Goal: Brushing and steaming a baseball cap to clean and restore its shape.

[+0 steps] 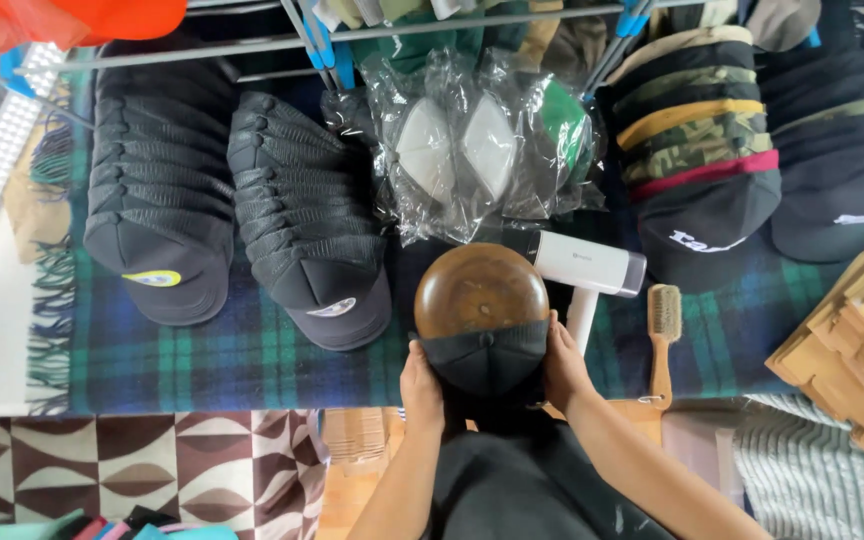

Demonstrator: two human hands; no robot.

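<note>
A dark cap sits half-pulled over the near side of a round wooden block. The left hand and right hand grip its edges; the block's far half seems uncovered. Stacked caps lie far left, a brush to the right.

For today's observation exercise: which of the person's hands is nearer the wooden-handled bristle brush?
Right. The right hand grips the dark cap's side nearest the wooden-handled bristle brush; the left hand holds the far side.
</note>
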